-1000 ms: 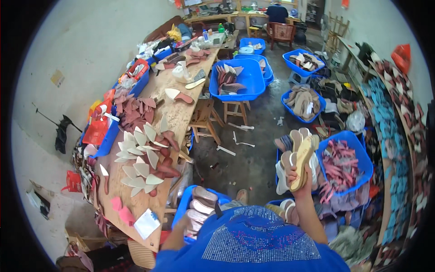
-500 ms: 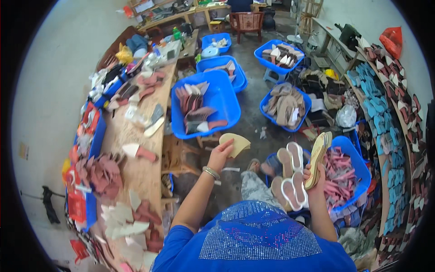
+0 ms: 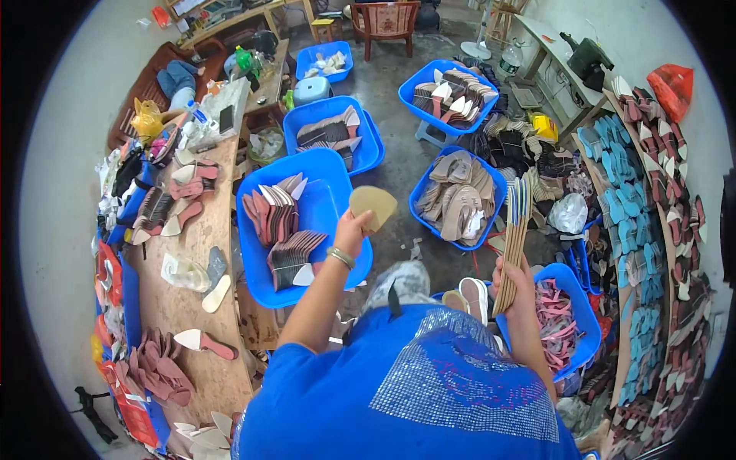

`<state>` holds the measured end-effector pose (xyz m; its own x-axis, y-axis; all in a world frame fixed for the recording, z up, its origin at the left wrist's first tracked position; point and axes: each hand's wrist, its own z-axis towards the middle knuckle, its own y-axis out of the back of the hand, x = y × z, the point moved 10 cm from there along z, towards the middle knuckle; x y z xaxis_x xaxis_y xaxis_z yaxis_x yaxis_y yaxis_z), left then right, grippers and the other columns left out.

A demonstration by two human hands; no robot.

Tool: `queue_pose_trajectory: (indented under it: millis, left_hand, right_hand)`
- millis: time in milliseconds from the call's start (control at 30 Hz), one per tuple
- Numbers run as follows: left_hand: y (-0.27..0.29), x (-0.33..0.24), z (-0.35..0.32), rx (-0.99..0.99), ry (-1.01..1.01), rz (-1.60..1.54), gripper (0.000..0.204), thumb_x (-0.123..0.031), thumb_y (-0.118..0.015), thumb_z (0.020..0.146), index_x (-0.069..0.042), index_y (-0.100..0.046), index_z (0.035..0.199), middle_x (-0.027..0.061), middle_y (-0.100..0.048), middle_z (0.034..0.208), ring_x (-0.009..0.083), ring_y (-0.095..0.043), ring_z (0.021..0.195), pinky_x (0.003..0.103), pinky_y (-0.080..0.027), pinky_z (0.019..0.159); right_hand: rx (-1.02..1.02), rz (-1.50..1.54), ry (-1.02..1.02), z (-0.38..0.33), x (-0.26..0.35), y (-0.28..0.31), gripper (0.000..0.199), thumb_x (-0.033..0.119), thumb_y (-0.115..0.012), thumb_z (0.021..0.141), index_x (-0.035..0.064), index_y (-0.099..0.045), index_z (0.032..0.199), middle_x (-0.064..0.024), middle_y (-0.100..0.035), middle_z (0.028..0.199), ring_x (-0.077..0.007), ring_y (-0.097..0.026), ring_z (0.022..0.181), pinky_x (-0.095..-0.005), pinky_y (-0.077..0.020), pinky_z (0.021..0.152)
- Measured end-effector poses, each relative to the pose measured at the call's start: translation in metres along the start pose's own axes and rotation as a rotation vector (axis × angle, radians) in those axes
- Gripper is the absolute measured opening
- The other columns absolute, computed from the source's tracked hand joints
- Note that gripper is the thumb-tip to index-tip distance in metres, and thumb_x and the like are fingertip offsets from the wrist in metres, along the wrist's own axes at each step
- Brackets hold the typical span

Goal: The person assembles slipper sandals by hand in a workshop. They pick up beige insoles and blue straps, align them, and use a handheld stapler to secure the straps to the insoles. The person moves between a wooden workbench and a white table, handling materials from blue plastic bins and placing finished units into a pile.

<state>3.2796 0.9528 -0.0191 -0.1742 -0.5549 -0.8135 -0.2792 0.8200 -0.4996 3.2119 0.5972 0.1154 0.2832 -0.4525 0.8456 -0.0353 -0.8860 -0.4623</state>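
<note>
My left hand (image 3: 354,231) pinches rounded, toe-shaped yellowish sheet pieces (image 3: 377,205) by their lower left side, beside a large blue tub. How many layers there are does not show from this side. On the right, my right hand (image 3: 515,285) grips a stack of tan insoles (image 3: 517,234), seen edge-on and held nearly upright. Below that hand, white-edged soles (image 3: 474,297) show partly behind my blue shirt. The large tub (image 3: 253,165) beside my left hand holds rows of pink and dark shoe insoles (image 3: 296,251).
A wooden workbench (image 3: 218,261) runs along the left, with shoe parts and pink pieces on it. Blue tubs of brown soles (image 3: 458,192) and pink strips (image 3: 553,318) stand to the right. Racks of blue insoles (image 3: 625,199) line the right wall. A wooden chair (image 3: 383,21) stands far back.
My body has leaned forward and turned. The left hand has moved left and up with the pieces; the right hand has turned the insole stack edge-on and brought it slightly left.
</note>
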Motion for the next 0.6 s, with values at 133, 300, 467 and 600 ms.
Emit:
queue_pose_trajectory:
  millis: [133, 300, 467, 600]
  left_hand:
    - [-0.012, -0.025, 0.099, 0.036, 0.064, -0.19, 0.035, -0.006, -0.057, 0.086, -0.007, -0.052, 0.12, 0.0071, -0.063, 0.112, 0.0215, -0.063, 0.101, 0.035, -0.054, 0.081]
    - [-0.074, -0.068, 0.23, 0.249, 0.132, -0.37, 0.033, -0.009, -0.055, 0.087, -0.007, -0.052, 0.12, 0.0088, -0.062, 0.114, 0.0243, -0.062, 0.104, 0.038, -0.054, 0.083]
    - [-0.122, -0.097, 0.371, 0.486, 0.351, -0.697, 0.035, -0.02, -0.053, 0.091, -0.011, -0.052, 0.124, 0.0075, -0.06, 0.121, 0.0233, -0.06, 0.108, 0.039, -0.058, 0.075]
    - [-0.178, -0.146, 0.449, 0.671, 0.43, -0.783, 0.049, -0.026, -0.055, 0.093, -0.006, -0.041, 0.135, 0.0152, -0.053, 0.129, 0.0367, -0.058, 0.11, 0.034, -0.059, 0.074]
  right_hand:
    - [-0.129, -0.069, 0.119, 0.038, 0.023, 0.022, 0.048, 0.007, -0.06, 0.082, 0.0013, -0.04, 0.126, -0.0093, -0.056, 0.094, -0.0129, -0.055, 0.062, -0.0241, -0.0459, 0.05]
    - [-0.238, 0.097, 0.183, 0.123, 0.033, 0.055, 0.046, 0.009, -0.06, 0.082, 0.0018, -0.041, 0.123, -0.0094, -0.054, 0.093, -0.0141, -0.054, 0.063, -0.0267, -0.0458, 0.05]
    - [-0.216, -0.006, 0.234, 0.301, 0.059, 0.0, 0.047, 0.01, -0.061, 0.081, 0.0034, -0.041, 0.122, -0.0085, -0.053, 0.092, -0.0132, -0.055, 0.062, -0.0254, -0.0471, 0.049]
    - [-0.195, 0.22, 0.045, 0.462, 0.039, -0.038, 0.035, 0.015, -0.059, 0.082, 0.0019, -0.045, 0.111, -0.0083, -0.053, 0.09, -0.0145, -0.052, 0.058, -0.0243, -0.0434, 0.046]
